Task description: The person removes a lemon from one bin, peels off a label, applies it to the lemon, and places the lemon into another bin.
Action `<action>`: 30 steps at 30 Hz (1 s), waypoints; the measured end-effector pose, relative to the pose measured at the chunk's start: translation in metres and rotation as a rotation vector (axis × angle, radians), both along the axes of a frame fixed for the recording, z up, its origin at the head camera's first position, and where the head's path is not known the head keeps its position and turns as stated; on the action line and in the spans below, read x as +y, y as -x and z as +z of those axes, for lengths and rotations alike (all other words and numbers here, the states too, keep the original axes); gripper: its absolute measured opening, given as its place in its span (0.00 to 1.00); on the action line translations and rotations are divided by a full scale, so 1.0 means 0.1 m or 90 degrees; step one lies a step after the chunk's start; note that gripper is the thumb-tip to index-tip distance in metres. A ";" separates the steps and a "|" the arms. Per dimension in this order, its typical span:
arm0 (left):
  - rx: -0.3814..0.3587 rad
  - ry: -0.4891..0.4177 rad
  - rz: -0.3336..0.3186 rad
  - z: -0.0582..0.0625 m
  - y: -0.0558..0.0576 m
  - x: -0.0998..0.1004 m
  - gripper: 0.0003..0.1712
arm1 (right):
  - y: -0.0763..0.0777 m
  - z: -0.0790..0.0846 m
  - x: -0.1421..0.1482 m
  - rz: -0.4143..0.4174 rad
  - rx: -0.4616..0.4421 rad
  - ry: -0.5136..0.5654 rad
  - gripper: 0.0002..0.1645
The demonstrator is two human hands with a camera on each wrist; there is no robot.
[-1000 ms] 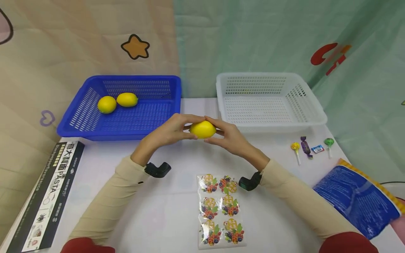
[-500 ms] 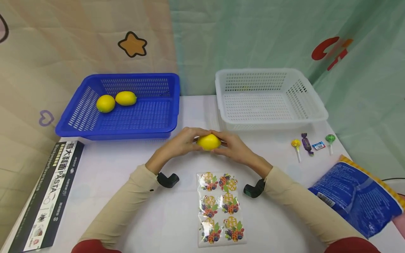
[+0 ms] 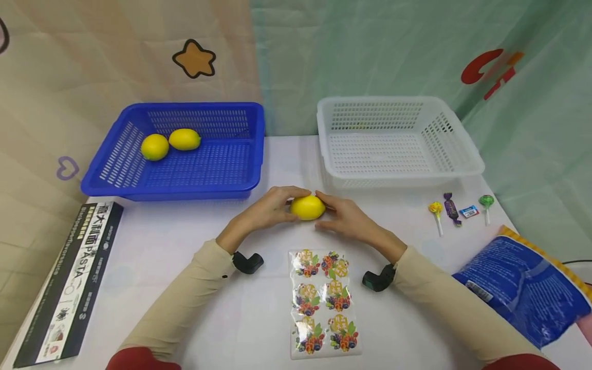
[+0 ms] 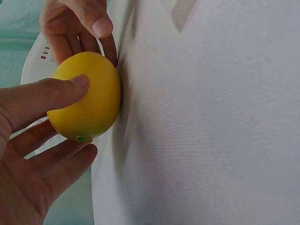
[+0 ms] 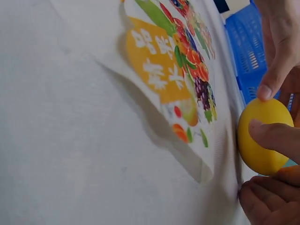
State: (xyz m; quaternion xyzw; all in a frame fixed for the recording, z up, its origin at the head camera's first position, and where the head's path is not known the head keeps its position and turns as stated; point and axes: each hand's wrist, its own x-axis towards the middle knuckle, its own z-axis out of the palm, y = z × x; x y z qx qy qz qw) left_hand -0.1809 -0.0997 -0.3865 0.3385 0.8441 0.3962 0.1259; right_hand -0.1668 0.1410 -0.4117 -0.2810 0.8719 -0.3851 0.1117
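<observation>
A yellow lemon sits on the white table between the two hands. My left hand holds it, thumb on the near side and fingers behind. Opposite, my right hand is spread beside the lemon; in the left wrist view its thumb stands off the fruit. Whether its other fingertips touch the lemon is hard to tell. Two more lemons, one rounder in view and one lying sideways, are in the blue basket.
A white basket stands at the back right. A sticker sheet lies in front of the hands. Lollipops, a wrapped candy and a blue bag are on the right, with a pasta box on the left.
Both hands have brought the lemon down and slightly right, towards me, onto the table. My right thumb and fingers have just opened away from it.
</observation>
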 end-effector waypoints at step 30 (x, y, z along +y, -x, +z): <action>0.010 0.013 -0.014 0.16 -0.15 0.03 0.30 | -0.65 0.20 0.15 -0.021 -0.141 -0.098 0.24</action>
